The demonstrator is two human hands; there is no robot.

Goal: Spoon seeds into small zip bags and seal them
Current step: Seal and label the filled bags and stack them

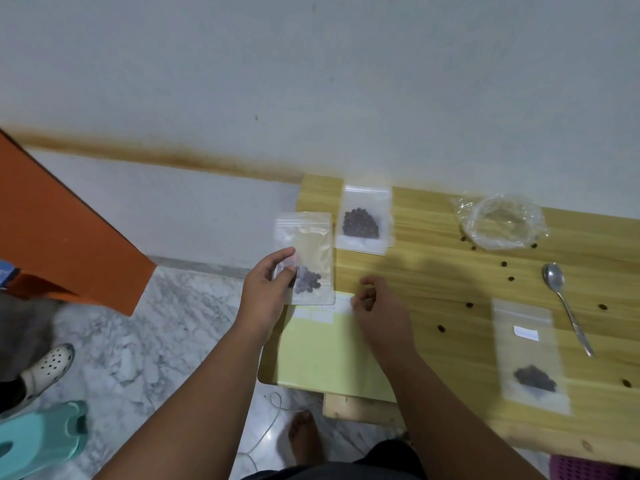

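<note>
Seeds [307, 279], dark and round, clump in the bottom corner of a clear bag [311, 237] with a zip strip across its top. The left hand [266, 292] pinches the bag's lower left edge between thumb and fingers, holding it upright over the table's [433, 271] left edge. At 1 o'clock from it a second bag [363, 216] of seeds lies flat. The right hand [377, 310] curls its fingers at the top edge of a yellow sheet [322, 351]; whether it pinches anything I cannot tell. At 4 o'clock from that hand lies a third bag [530, 355], labelled, with a spoon [568, 306] at 3 o'clock.
</note>
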